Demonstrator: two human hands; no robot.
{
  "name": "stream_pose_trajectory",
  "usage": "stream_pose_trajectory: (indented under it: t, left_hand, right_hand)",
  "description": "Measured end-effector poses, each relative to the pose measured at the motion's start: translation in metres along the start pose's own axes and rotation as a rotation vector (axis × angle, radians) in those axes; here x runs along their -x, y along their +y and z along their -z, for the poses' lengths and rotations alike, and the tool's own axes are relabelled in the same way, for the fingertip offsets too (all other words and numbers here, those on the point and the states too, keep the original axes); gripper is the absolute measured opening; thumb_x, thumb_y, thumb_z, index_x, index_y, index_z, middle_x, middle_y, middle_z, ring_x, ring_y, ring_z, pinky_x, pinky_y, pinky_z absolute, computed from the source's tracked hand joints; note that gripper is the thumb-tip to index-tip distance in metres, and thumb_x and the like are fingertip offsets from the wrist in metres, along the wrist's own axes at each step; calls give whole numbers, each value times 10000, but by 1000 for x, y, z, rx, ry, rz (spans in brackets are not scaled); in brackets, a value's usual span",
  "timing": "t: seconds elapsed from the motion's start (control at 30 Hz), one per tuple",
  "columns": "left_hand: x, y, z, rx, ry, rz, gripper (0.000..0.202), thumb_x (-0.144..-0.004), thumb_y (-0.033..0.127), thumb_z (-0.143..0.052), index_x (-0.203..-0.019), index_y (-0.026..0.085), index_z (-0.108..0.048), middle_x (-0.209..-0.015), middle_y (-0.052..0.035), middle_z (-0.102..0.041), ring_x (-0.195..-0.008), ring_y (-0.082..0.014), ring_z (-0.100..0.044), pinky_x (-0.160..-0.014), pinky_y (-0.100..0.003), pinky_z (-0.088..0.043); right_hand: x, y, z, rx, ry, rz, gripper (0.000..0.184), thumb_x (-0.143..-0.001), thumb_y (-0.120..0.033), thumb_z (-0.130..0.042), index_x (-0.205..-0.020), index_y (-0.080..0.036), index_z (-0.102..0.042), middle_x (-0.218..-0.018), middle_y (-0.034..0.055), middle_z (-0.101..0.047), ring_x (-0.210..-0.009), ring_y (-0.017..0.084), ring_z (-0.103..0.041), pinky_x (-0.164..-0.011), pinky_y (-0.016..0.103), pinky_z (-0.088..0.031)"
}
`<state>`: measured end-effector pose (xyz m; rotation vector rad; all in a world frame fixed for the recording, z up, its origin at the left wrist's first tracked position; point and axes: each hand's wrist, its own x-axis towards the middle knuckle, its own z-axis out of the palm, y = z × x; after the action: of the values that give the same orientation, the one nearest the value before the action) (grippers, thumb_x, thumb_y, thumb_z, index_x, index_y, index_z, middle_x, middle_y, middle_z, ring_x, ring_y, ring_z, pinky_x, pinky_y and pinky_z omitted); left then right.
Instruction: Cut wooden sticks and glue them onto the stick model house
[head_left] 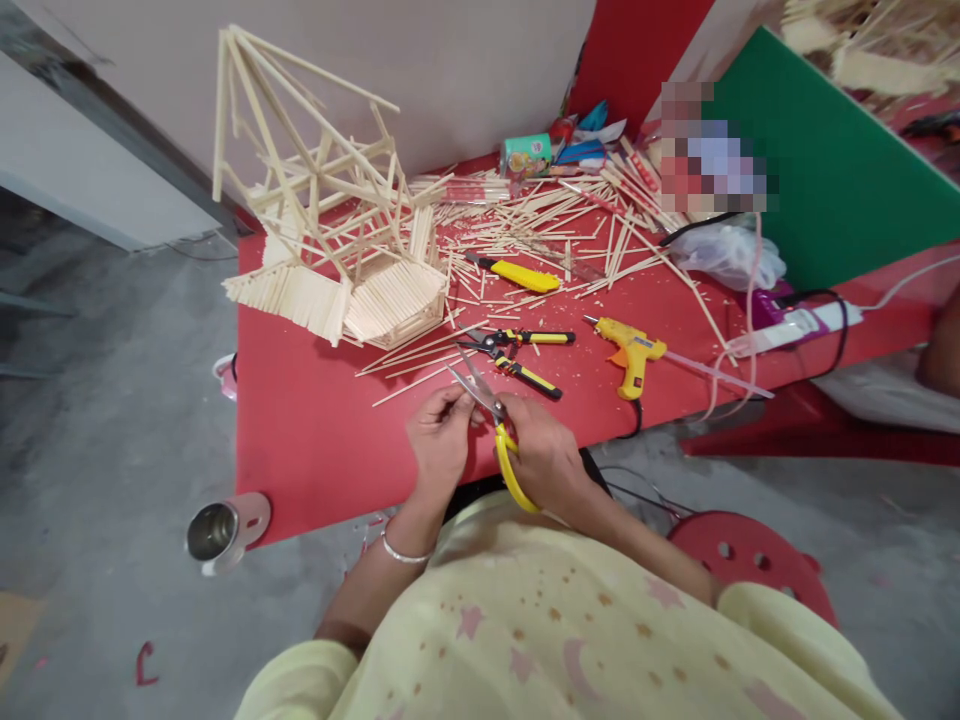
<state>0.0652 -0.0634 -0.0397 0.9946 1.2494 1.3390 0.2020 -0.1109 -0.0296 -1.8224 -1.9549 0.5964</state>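
Observation:
My right hand [544, 450] grips a pair of yellow-handled scissors [510, 475], its blades parted and pointing up and left. Close beside the blades, my left hand [441, 435] has its fingertips pinched together; whatever they hold is too small or hidden to make out. Just beyond the scissors lie black-and-yellow pliers-like cutters [517, 355] with their handles spread. Farther off is a yellow utility knife [525, 275]. A model built of thin wooden sticks [394, 295] stands at the left, with panels of sticks laid side by side and an open frame on top.
Loose wooden sticks [517, 225] cover the back of the red table [300, 440]. To the right lies a yellow glue gun [630, 350] with its glue stick. A steel mug [229, 530] sits at the front left corner. A green board [832, 170] leans at the right.

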Motion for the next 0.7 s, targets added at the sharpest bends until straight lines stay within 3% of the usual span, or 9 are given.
stream_pose_trajectory:
  t: [0.23,0.7]
  left_hand:
    - [0,0,7,-79,-16,20,114,-811,280,-751,-778,171,-744,-585,15,-656,-502,-107,-595,-520,-210,-492]
    - [8,4,-5,-40,35,45,166,-821,317,-753,-833,152,-735,-599,4,-665,-496,-108,-594,-525,-223,-499]
  right_hand:
    - [2,4,-7,-36,-39,-35,346,-899,-200,-477,-1226,-198,-591,-997,78,-698,-828,202,-642,-690,272,-424]
    - [5,2,-10,-229,17,-49,313,-824,-199,-511,-1121,-178,-610,-853,51,-683,-643,155,-537,-634,250,-402]
